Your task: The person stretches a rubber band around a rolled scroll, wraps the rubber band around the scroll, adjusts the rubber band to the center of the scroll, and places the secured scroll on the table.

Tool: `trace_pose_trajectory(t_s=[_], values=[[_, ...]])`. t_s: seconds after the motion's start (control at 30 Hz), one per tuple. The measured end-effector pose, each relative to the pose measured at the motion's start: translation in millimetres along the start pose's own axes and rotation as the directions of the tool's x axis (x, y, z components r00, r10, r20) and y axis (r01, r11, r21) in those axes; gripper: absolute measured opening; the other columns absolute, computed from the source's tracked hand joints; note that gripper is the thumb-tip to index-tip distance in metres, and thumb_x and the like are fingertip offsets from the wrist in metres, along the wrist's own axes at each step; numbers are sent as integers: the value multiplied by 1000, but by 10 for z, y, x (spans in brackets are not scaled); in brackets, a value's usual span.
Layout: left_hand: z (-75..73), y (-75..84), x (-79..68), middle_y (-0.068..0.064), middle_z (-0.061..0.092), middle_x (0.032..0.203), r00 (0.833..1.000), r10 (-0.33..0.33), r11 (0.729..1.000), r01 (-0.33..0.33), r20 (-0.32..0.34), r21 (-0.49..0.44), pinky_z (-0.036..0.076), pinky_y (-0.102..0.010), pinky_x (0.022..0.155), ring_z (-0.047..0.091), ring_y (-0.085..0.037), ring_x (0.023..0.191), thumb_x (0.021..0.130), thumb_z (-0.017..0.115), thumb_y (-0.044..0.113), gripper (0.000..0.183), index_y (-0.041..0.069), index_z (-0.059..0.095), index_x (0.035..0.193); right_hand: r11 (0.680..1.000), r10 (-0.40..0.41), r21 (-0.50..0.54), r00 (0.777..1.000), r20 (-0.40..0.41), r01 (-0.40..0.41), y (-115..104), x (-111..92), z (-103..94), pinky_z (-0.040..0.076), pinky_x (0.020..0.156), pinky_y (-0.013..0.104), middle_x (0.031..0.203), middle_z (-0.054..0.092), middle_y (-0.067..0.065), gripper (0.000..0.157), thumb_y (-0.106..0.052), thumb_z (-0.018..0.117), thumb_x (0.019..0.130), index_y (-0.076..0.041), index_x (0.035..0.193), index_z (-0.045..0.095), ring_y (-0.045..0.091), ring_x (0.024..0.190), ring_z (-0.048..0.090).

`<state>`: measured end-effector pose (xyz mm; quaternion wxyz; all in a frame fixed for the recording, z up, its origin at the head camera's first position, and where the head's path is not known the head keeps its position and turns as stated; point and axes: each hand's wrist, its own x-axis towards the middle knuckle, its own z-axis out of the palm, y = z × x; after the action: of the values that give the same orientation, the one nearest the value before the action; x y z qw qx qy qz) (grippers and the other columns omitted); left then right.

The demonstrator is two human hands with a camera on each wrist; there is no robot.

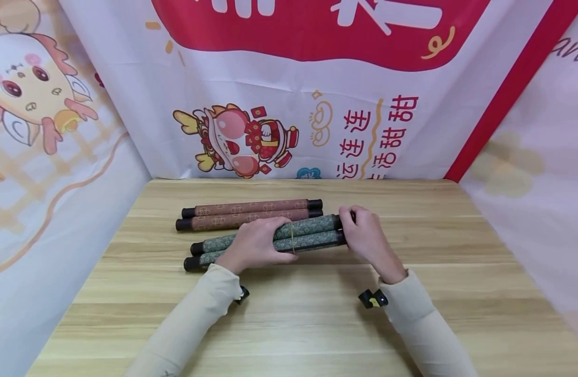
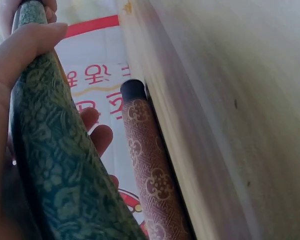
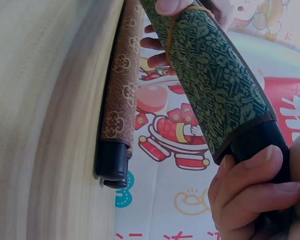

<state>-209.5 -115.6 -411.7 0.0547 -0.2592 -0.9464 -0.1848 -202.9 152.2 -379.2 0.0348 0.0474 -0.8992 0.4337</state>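
We see the left hand [image 1: 257, 243] gripping green rolls [image 1: 314, 226] over a wooden table [image 1: 317, 324], the right hand [image 1: 368, 236] clasping their black ends [image 3: 255, 139], brown rolls [image 1: 251, 218] just beyond; sideways red backdrop [image 1: 176, 78] writing includes "连连" and "甜甜".

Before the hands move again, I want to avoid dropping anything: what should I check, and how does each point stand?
1. Left hand wrapped round the green rolls: ok.
2. Right hand gripping at their black right end: ok.
3. Yellow band crossing both green rolls: ok.
4. Brown rolls side by side on the table: ok.
5. Green rolls lying flat: not ok; their right end is raised.
6. Green rolls' left ends touching the table: cannot tell.
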Motion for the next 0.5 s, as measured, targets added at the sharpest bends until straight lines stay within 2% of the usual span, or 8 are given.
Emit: trace_pose_trajectory(t_s=[0.1, 0.23, 0.33, 0.4, 0.5], values=[[-5, 41, 20, 0, 69, 143, 999, 45, 999, -45, -6, 1, 60, -52, 92, 71, -26, 123, 75, 86, 66, 89, 21, 60, 147, 1000, -2, -15, 1000, -2, 2, -5, -14, 2, 51, 47, 36, 57, 61, 7, 46, -41, 37, 112, -7, 99, 66, 24, 44, 61], [16, 226, 120, -1, 65, 148, 993, 113, 994, -114, -29, -3, 61, -49, 95, 67, -24, 131, 75, 84, 70, 95, 20, 57, 150, 1000, -8, -23, 1000, -17, 8, -6, -34, 25, 51, 47, 36, 56, 60, 6, 46, -40, 38, 111, -7, 96, 66, 22, 44, 60], [48, 338, 204, -1, 67, 146, 991, 128, 992, -127, -46, 3, 61, -47, 94, 68, -23, 129, 75, 84, 71, 93, 19, 59, 149, 1000, -8, -25, 999, -31, 7, -7, -38, 32, 50, 45, 37, 56, 60, 6, 45, -40, 39, 111, -8, 97, 66, 22, 43, 60], [60, 348, 226, -1, 68, 144, 991, 123, 992, -123, -46, 0, 61, -47, 94, 69, -23, 127, 76, 85, 68, 91, 18, 60, 148, 1000, -8, -28, 999, -32, 7, -8, -35, 31, 50, 45, 37, 56, 61, 7, 45, -41, 39, 111, -8, 98, 67, 22, 42, 60], [65, 272, 196, 0, 69, 144, 993, 110, 994, -110, -38, -2, 61, -48, 95, 70, -22, 126, 77, 86, 65, 89, 18, 60, 147, 1000, -6, -21, 1000, -14, 5, -9, -26, 15, 51, 46, 37, 58, 61, 6, 45, -42, 39, 111, -8, 101, 67, 22, 43, 61]])
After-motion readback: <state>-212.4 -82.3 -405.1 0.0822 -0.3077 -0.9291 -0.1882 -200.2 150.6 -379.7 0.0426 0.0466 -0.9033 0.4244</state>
